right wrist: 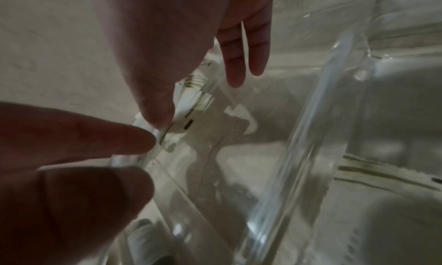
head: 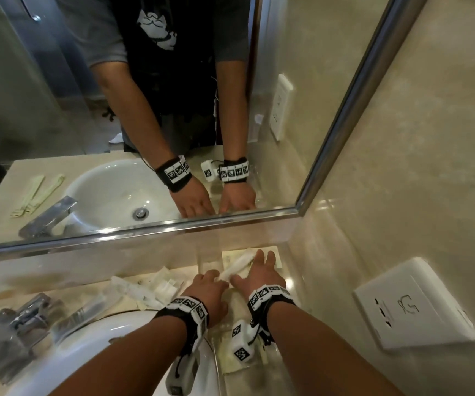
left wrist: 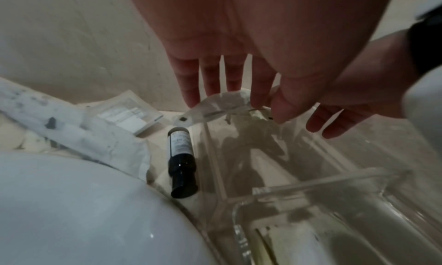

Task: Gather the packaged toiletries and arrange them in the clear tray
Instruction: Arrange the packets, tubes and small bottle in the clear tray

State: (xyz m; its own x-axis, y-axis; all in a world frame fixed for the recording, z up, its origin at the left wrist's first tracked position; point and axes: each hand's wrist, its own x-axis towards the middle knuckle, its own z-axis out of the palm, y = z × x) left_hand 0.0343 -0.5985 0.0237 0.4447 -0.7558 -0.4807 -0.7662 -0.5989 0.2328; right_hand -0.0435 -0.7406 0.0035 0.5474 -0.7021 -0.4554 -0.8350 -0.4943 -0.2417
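Observation:
A clear tray [head: 218,364] stands on the counter to the right of the sink. Over its far compartment hangs a long white packet [head: 235,268]. My left hand [head: 212,277] pinches the packet's near end [left wrist: 224,102] between thumb and forefinger. My right hand [head: 259,267] lies over the packet [right wrist: 191,98] with straight fingers, its thumb touching the wrapper. More white packets [head: 145,290] lie in a heap left of the tray. A small black bottle [left wrist: 183,161] lies on its side against the tray's [left wrist: 311,184] outer wall. Another gold-lined packet [right wrist: 382,174] shows through the tray [right wrist: 299,136].
The white sink [head: 102,352] and chrome faucet [head: 16,324] take up the left. A mirror [head: 145,110] stands close behind the counter. On the right the wall carries a white socket plate [head: 413,304]. A small flat packet [left wrist: 129,115] rests behind the bottle.

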